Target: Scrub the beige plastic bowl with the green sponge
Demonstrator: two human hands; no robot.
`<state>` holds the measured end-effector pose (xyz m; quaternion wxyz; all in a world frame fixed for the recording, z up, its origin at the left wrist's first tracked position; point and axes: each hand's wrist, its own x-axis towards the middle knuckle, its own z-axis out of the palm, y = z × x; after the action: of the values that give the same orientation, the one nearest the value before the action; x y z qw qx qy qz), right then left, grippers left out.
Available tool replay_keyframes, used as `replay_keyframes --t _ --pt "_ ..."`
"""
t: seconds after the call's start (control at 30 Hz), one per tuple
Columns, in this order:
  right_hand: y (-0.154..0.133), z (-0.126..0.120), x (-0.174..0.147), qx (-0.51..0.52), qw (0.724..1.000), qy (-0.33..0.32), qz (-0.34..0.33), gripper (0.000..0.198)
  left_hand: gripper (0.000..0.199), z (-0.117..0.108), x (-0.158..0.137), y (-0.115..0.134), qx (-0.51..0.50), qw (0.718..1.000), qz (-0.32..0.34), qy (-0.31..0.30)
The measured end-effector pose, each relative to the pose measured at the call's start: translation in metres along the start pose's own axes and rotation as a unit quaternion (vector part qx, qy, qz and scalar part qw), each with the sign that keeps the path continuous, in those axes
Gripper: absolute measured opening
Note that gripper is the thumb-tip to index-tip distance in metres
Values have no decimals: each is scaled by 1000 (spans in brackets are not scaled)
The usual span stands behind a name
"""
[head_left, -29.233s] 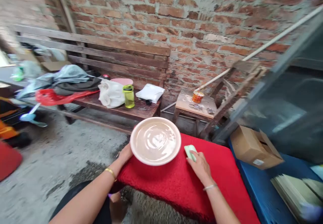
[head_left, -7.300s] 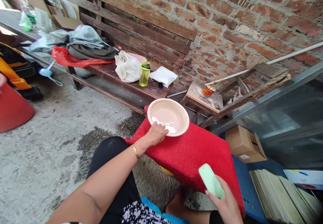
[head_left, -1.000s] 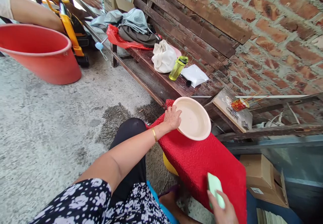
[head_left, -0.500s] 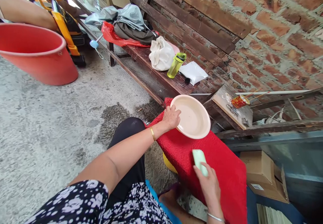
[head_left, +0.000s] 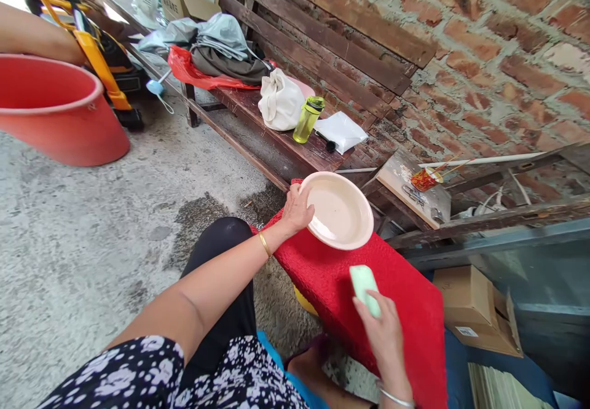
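My left hand (head_left: pixel 297 208) grips the left rim of a cream-coloured basin (head_left: pixel 362 225), its fingers curled over the edge. What looks like shallow clear water lies in the basin, which stands at the far end of a red cloth (head_left: pixel 318 271). Over the nearer part of that cloth, my right hand (head_left: pixel 382 329) holds a pale green bar of soap (head_left: pixel 364 283) between thumb and fingers. The soap points toward the basin and is apart from it. The palm side of the right hand is hidden.
A wooden bench (head_left: pixel 249 105) bears a white bag (head_left: pixel 280 101), a yellow-green bottle (head_left: pixel 308 119) and folded clothes. Left stands a big red tub (head_left: pixel 69 132), beside another person's leg (head_left: pixel 37 34). A cardboard box (head_left: pixel 470 304) sits at the right, near a brick wall (head_left: pixel 498 53).
The view has shifted slightly, so the scene sits further left. The left hand still holds the basin rim, and the right hand still holds the soap over the red cloth.
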<state>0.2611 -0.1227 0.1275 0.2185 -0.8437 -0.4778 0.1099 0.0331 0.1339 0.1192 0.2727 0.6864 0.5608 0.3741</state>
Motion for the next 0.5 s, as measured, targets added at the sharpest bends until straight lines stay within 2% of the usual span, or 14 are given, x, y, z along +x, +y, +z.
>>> replay_keyframes --t 0.1,0.13,0.2,0.27,0.33,0.37,0.47,0.5 --pt "-55 42 10 53 980 -91 -170 44 71 9 6 -5 -65 995 -75 9" --pt "-62 49 14 48 974 -108 -195 41 72 11 8 -6 -83 991 -102 2" --pt "-57 51 22 26 974 -110 -196 42 71 15 11 -5 -102 985 -142 -18" --pt "-28 38 31 -3 988 -79 -131 51 70 17 13 -4 -99 982 -156 -35" --pt "19 11 33 -47 998 -31 -10 66 69 18 13 -3 -86 983 -156 -42" --pt "47 -7 30 -79 995 -7 68 72 68 19 13 -2 -81 984 -153 -43" --pt "123 -64 6 -165 952 -5 258 81 67 19 12 -2 -79 986 -143 -38" --pt "142 -81 -4 -197 932 17 303 83 67 19 11 -2 -82 986 -141 -35"
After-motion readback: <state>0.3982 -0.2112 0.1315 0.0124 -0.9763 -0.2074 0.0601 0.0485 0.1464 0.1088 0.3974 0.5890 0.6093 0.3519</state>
